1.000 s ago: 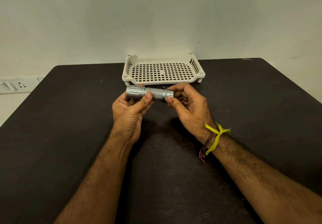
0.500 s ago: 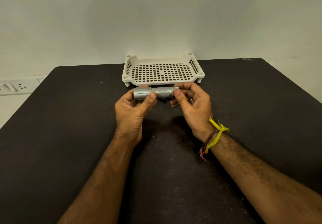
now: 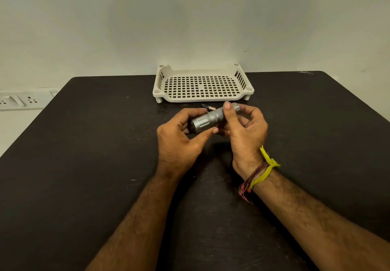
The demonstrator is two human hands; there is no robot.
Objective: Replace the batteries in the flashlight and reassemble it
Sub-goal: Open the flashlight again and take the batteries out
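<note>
A silver metal flashlight (image 3: 211, 118) is held above the black table, its wide head end pointing toward me and to the left, its tail angled away to the right. My left hand (image 3: 179, 142) grips the head end between thumb and fingers. My right hand (image 3: 244, 129) wraps the tail end, thumb lying over the knurled barrel. A small black and copper battery (image 3: 208, 107) lies on the table just behind the flashlight. Whether the tail cap is on is hidden by my right fingers.
A cream perforated plastic tray (image 3: 202, 100) stands at the table's far edge against the wall. The black table (image 3: 84, 165) spreads wide on both sides. A white socket strip (image 3: 19, 101) is mounted on the wall at the left.
The flashlight has turned from lying level across to pointing its head toward me. Both hands shifted slightly right with it. The battery on the table has come into sight behind it.
</note>
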